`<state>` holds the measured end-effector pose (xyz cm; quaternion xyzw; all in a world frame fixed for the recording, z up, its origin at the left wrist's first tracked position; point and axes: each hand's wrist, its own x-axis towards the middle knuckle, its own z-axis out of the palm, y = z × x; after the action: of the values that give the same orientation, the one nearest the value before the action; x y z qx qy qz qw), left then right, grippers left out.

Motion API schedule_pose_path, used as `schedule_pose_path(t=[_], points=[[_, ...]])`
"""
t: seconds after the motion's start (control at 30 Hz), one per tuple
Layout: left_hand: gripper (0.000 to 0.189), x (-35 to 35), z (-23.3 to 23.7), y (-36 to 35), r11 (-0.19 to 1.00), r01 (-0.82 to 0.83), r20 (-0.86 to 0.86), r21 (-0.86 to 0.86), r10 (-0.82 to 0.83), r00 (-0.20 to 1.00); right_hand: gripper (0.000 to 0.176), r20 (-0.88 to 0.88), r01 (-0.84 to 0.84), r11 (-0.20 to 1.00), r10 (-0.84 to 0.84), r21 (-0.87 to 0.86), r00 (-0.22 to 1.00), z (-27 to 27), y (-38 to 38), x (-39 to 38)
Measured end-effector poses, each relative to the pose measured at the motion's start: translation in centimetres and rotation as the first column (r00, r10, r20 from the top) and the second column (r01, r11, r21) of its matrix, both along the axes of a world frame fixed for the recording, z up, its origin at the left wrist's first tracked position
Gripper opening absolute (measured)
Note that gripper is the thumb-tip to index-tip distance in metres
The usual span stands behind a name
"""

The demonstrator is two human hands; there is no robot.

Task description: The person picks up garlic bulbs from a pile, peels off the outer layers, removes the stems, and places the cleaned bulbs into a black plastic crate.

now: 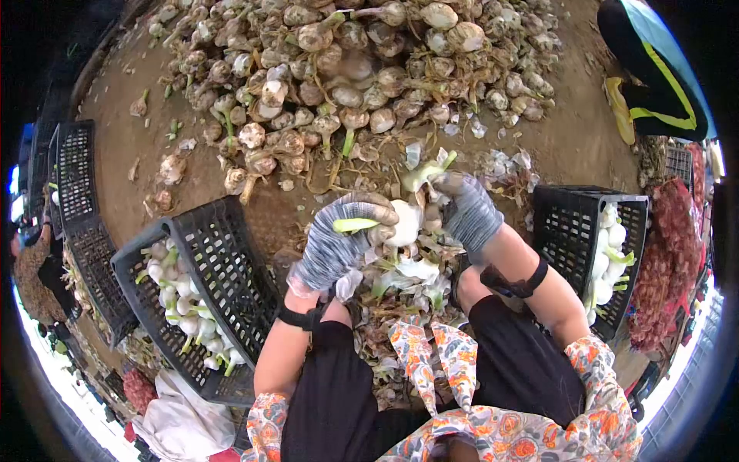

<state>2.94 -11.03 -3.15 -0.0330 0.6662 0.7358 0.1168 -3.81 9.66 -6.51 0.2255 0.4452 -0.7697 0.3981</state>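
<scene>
My left hand (345,231), in a grey striped glove, is closed around a white, cleaned garlic bulb (404,224). The bulb's cut green stem (355,225) sticks out leftward past the thumb. Just to the right, my gloved right hand (467,209) pinches a strip of pale green garlic skin (425,177), its fingers close to the bulb but slightly blurred. Loose white and green peelings (412,279) lie on the ground below both hands. In front of me rises a large heap of dirty, unpeeled garlic (339,77).
A black crate (235,246) with white bulbs stands tilted at my left, another crate (566,219) at my right. Red mesh sacks (668,266) are stacked farther right. One person's leg (654,69) shows at upper right, another person (38,273) sits far left.
</scene>
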Motion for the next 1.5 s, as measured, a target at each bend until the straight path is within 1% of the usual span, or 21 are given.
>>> schedule_pose_path(t=[0.17,0.27,0.3,0.37,0.43,0.53,0.6,0.63,0.73,0.8,0.9,0.97,1.0,1.1,1.13,1.17,1.23,1.3,1.37,1.43,1.5], points=[[0.028,0.8,-2.5,-0.2,0.921,0.023,0.042,0.389,-0.042,0.998,0.019,0.347,-0.081,0.986,0.127,-0.145,0.929,0.1,-0.2,0.6],[0.042,1.4,-3.2,1.3,0.611,-0.424,0.468,0.668,0.097,0.878,0.026,0.256,-0.335,0.942,0.32,0.018,0.912,1.5,-0.2,2.4],[0.04,1.5,-4.0,1.8,0.512,-0.488,0.529,0.707,0.076,0.846,0.035,-0.147,-0.412,0.904,0.426,0.118,0.893,0.7,0.9,3.7],[0.035,1.8,-5.9,2.3,0.481,-0.598,0.622,0.642,0.13,0.772,0.04,0.132,-0.318,0.941,0.331,-0.114,0.934,3.5,3.1,2.1],[0.032,1.2,-5.0,2.5,0.467,-0.639,0.642,0.611,0.18,0.745,0.035,-0.741,-0.31,0.95,0.182,-0.037,0.647,-2.2,7.3,0.5],[0.028,0.9,-4.7,1.9,0.426,-0.703,0.696,0.569,0.205,0.688,0.036,-0.61,-0.354,0.897,0.44,0.264,0.66,0.3,8.0,-1.1],[0.025,1.0,-5.0,1.8,0.385,-0.749,0.758,0.539,0.165,0.631,0.047,-0.327,-0.472,0.647,0.736,0.598,0.593,4.4,6.3,-1.0],[0.025,1.0,-4.9,1.9,0.384,-0.748,0.757,0.541,0.164,0.632,0.049,-0.241,-0.082,0.251,0.964,0.965,0.115,4.8,4.8,-0.7],[0.022,1.2,-4.5,2.3,0.365,-0.806,0.827,0.466,0.143,0.543,0.051,-0.321,-0.041,0.351,0.893,0.936,0.314,4.5,1.6,0.7],[0.028,1.6,-4.4,2.9,0.441,-0.785,0.798,0.435,0.214,0.563,0.05,-0.673,0.203,0.65,0.735,0.733,0.077,4.0,-0.2,1.3],[0.029,2.3,-4.7,3.4,0.557,-0.692,0.694,0.46,0.26,0.671,0.038,-0.777,-0.011,0.778,0.626,0.628,-0.07,0.6,0.6,-0.8],[0.029,2.0,-3.4,3.3,0.555,-0.694,0.712,0.459,0.236,0.661,0.035,-0.611,0.13,0.607,0.719,0.784,0.33,-1.3,2.3,-2.0],[0.029,2.1,-3.2,3.1,0.523,-0.703,0.74,0.482,0.186,0.646,0.032,-0.364,0.133,0.339,0.877,0.931,0.314,-1.8,2.8,-2.5],[0.029,1.4,-2.0,3.2,0.488,-0.713,0.749,0.504,0.164,0.642,0.039,-0.043,-0.027,0.046,0.996,0.999,0.083,-0.5,4.4,-1.5],[0.031,0.9,-1.2,3.5,0.541,-0.658,0.691,0.524,0.182,0.7,0.048,-0.311,-0.001,0.314,0.941,0.95,0.136,0.9,4.4,-0.5],[0.033,0.7,-0.8,3.8,0.594,-0.602,0.629,0.534,0.197,0.752,0.048,-0.312,-0.004,0.315,0.942,0.949,0.128,2.0,4.3,-0.1],[0.051,0.6,-1.7,3.7,0.862,-0.216,0.376,0.459,0.032,0.926,0.052,-0.487,-0.402,0.897,0.439,0.185,0.755,4.2,3.9,0.6],[0.066,-0.1,0.6,3.3,0.97,0.155,0.224,0.187,-0.195,0.955,0.054,-0.414,-0.53,0.763,0.647,0.37,0.641,7.6,4.7,0.5],[0.061,0.2,0.5,3.2,0.992,0.091,0.034,0.083,-0.094,0.995,0.059,-0.357,-0.417,0.84,0.529,0.347,0.77,10.1,7.9,0.5],[0.057,-0.2,0.4,1.4,0.987,-0.157,0.351,-0.033,0.158,0.923,0.052,-0.366,-0.165,0.705,0.537,0.69,0.76,14.7,11.3,0.4],[0.051,-0.3,-4.5,-2.2,0.766,-0.317,-0.099,-0.56,0.318,0.943,0.041,-0.284,0.118,0.301,0.599,0.946,0.749,17.2,15.9,1.3]])
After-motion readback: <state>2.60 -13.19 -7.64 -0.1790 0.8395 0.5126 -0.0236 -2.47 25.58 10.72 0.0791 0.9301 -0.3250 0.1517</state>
